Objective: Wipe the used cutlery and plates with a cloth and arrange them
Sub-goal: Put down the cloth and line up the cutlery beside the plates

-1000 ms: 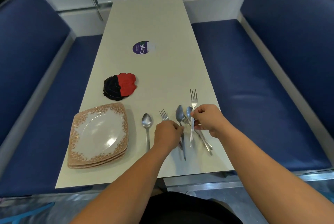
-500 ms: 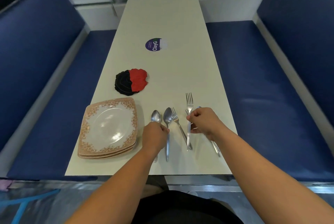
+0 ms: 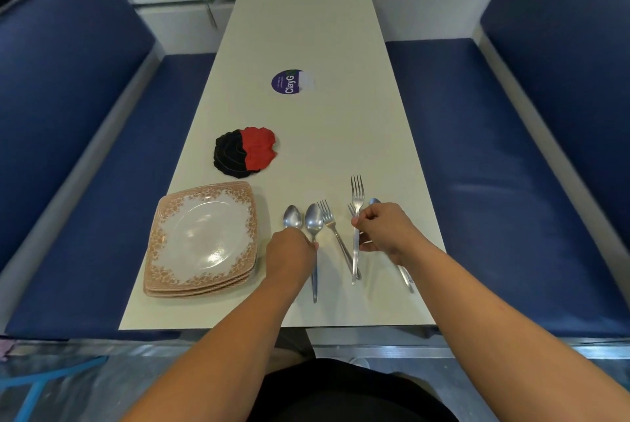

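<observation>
A stack of square plates [image 3: 201,237] with a brown floral rim sits near the table's front left. To its right lie two spoons: one [image 3: 292,217] at the left and a second [image 3: 314,222] beside it, whose handle my left hand [image 3: 289,256] pinches. A fork [image 3: 332,227] lies slanted just right of them. My right hand [image 3: 383,229] pinches the handle of a longer fork [image 3: 357,193]. Beneath that hand, another fork and a spoon [image 3: 374,201] are mostly hidden. A black and red cloth [image 3: 243,150] lies beyond the plates.
The long cream table [image 3: 306,29] carries a round purple sticker [image 3: 288,81] at mid-length. Blue padded benches [image 3: 494,166] flank it on both sides. A white wall closes the far end.
My left hand slid a spoon leftward, next to the spoon by the plates. A fork now lies uncovered between my hands. My right hand stays on the long fork.
</observation>
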The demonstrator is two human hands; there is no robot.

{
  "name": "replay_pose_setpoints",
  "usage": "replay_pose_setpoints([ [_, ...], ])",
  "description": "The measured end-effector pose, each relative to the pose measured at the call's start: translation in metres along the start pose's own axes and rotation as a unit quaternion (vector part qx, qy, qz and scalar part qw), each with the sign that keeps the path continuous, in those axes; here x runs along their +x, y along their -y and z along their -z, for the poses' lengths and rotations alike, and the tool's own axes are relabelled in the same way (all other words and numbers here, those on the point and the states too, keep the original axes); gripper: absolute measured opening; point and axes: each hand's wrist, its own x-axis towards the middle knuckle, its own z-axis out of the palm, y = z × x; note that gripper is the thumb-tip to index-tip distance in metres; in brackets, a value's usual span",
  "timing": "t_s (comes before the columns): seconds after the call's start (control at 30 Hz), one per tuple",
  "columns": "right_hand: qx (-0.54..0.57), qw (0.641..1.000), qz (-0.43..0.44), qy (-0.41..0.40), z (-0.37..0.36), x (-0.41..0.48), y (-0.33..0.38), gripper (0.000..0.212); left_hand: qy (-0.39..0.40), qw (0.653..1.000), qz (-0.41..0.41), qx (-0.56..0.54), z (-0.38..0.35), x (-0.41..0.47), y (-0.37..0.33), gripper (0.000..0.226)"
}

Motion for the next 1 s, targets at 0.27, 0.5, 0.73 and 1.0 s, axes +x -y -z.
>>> replay_pose_setpoints([
  [0.27,-0.011,1.000,0.002,-0.007,-0.002,-0.002,0.001,0.015,0.004,1.000,-0.009,0.019,0.002,-0.001,0.003,0.035],
  [0.5,0.015,1.000,-0.004,-0.005,0.000,-0.004,0.005,0.011,-0.027,0.999,-0.021,0.012,0.005,-0.003,-0.002,0.035],
  [0.73,0.013,1.000,0.002,-0.023,0.008,-0.008,0.006,0.014,-0.035,0.996,-0.082,0.023,0.000,0.000,-0.033,0.022],
  [1.0,0.018,0.999,0.002,-0.042,0.027,-0.016,0.002,0.012,0.000,0.998,-0.046,0.044,-0.016,0.007,-0.054,0.029],
])
